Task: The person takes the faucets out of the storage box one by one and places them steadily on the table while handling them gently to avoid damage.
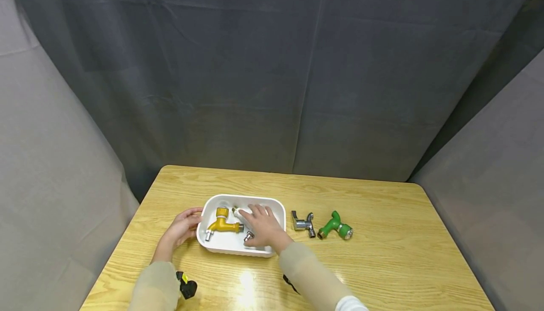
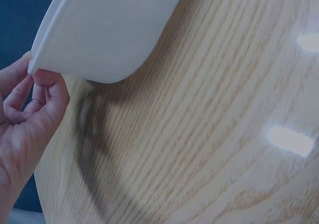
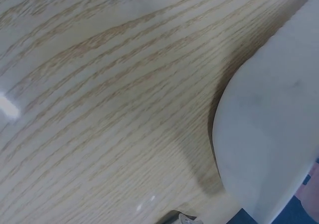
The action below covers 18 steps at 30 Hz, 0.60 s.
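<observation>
My left hand (image 1: 182, 228) grips the left end of a white plastic tub (image 1: 227, 247). In the left wrist view its thumb lies at the rim and its other fingers curl beneath. Inside the tub, toward the left, lies a yellow tap (image 1: 225, 225) with a ribbed knob and metal ends. My right hand (image 1: 264, 228) reaches over the tub's right half, fingers spread and fairly straight, above a white tap with a metal end (image 1: 249, 237). The hand covers much of that tap. In the right wrist view the tub's outer wall (image 3: 269, 109) fills the right side.
Right of the tub lie a chrome tap (image 1: 302, 224) and, farther right, a green tap (image 1: 335, 226). All stand on a wood-grain table (image 1: 382, 254). A dark curtain (image 1: 255, 89) hangs behind, with pale cloth (image 1: 59, 159) at both sides. A black strap piece (image 1: 187, 286) shows beside the left wrist.
</observation>
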{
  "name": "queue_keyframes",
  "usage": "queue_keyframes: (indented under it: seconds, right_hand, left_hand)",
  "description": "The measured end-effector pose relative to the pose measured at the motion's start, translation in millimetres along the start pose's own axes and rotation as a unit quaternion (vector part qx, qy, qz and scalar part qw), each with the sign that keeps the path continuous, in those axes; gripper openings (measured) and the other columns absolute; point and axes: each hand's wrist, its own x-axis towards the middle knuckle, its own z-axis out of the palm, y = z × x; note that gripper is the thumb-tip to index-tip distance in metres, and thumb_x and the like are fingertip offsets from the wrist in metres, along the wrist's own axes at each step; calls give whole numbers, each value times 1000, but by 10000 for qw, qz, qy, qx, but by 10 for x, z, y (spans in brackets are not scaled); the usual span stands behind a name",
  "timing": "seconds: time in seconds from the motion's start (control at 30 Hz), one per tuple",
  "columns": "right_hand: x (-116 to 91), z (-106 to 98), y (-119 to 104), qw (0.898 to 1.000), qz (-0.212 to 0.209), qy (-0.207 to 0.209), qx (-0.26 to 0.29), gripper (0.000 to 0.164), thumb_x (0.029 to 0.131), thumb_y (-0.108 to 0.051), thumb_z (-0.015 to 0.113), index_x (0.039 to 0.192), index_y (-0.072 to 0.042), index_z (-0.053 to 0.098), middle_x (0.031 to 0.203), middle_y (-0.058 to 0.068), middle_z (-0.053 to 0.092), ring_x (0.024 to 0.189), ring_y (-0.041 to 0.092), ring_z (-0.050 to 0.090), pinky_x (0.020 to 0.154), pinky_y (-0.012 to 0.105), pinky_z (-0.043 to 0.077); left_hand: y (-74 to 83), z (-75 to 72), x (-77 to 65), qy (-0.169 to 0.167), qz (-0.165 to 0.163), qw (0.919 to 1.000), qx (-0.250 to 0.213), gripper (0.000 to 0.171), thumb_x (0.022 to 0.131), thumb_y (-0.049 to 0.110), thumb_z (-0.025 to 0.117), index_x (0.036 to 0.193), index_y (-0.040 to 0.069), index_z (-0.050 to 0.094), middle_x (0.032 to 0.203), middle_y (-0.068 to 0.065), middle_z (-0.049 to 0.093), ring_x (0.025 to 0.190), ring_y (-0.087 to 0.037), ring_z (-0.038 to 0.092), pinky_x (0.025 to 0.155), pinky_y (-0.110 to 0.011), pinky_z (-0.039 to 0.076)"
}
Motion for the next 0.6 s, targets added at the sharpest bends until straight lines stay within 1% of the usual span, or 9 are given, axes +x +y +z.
queue_keyframes:
  seconds: [0.07, 0.23, 0.27, 0.37, 0.6]
  right_hand:
    - [14, 4, -6, 9999, 47, -79, -94, 93, 70, -62, 65, 144, -26, 24, 145, 10, 28, 131, 28, 27, 106, 48, 22]
    - [40, 10, -19, 9990, 193, -307, -243, 94, 69, -65, 64, 145, -26, 23, 146, 9, 27, 133, 28, 26, 107, 47, 21]
    - [45, 11, -23, 9988, 229, -357, -243, 94, 69, -65, 64, 145, -26, 23, 146, 9, 26, 133, 28, 25, 107, 48, 20]
    - [53, 5, -41, 9982, 311, -461, -217, 95, 68, -65, 65, 145, -26, 23, 146, 9, 26, 134, 29, 23, 107, 48, 19]
    - [65, 14, -79, 9967, 517, -616, -113, 95, 68, -65, 65, 145, -27, 24, 148, 10, 22, 136, 30, 19, 107, 51, 16]
  left_hand:
    - [0, -8, 5, -48, 3, 10000, 5, 45, 93, 5, 47, 135, -3, 33, 106, -17, 46, 96, -24, 55, 77, -37, 50]
    - [-9, -8, 23, -24, -37, 10000, -1, 44, 93, 5, 47, 135, -2, 35, 108, -18, 46, 98, -26, 55, 78, -38, 50]
    - [-7, -4, 22, 15, -57, 10000, -36, 44, 92, 5, 48, 134, -1, 36, 108, -18, 47, 97, -26, 55, 77, -38, 50]
    - [-1, -7, 12, -38, -42, 10000, -21, 45, 93, 5, 48, 135, -2, 34, 108, -18, 47, 98, -27, 55, 78, -38, 50]
    - [-4, -15, 11, -70, -5, 9999, -103, 46, 92, 5, 49, 135, -4, 33, 102, -13, 48, 94, -23, 56, 76, -36, 50]
